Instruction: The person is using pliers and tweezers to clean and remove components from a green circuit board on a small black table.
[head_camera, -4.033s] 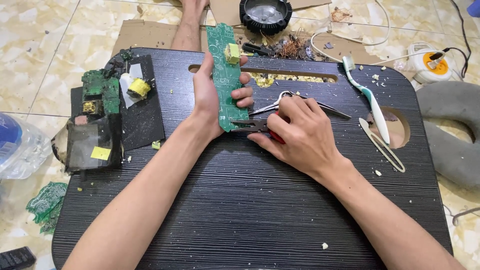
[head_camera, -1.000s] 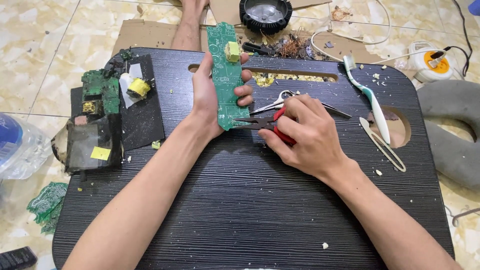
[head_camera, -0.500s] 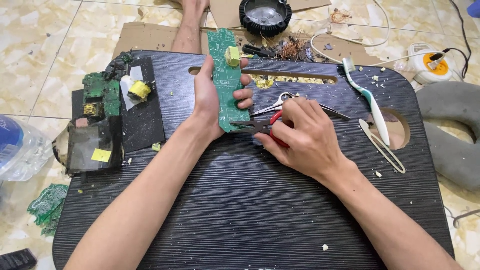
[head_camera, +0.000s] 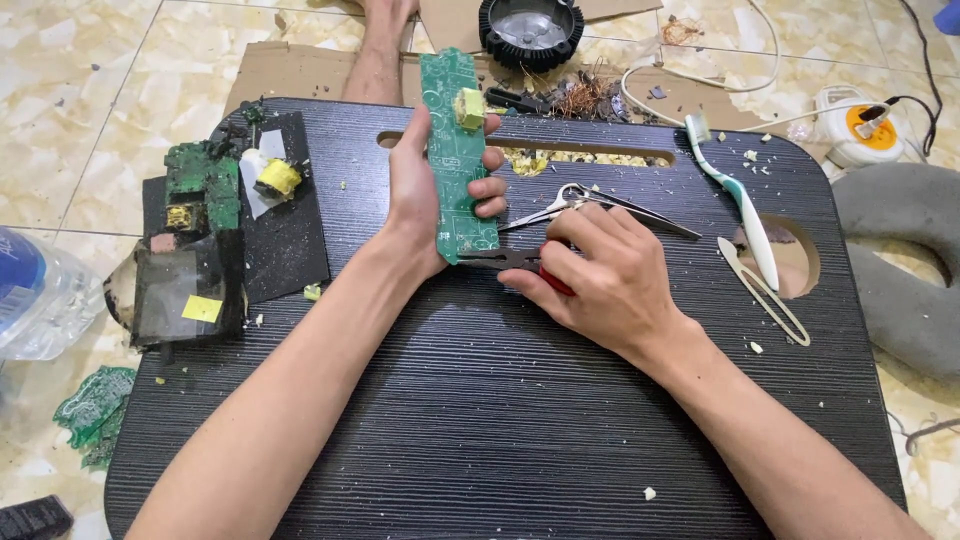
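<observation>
Left hand (head_camera: 425, 205) grips a long green circuit board (head_camera: 456, 160); right hand (head_camera: 600, 275) clasps red-handled pliers (head_camera: 520, 264).

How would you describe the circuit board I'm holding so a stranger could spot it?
On the black lap table, look near its far edge, where the left hand grips a long narrow green circuit board upright. Unlike the broken green boards at the table's left, it is whole, with one yellow block component near its top.
</observation>
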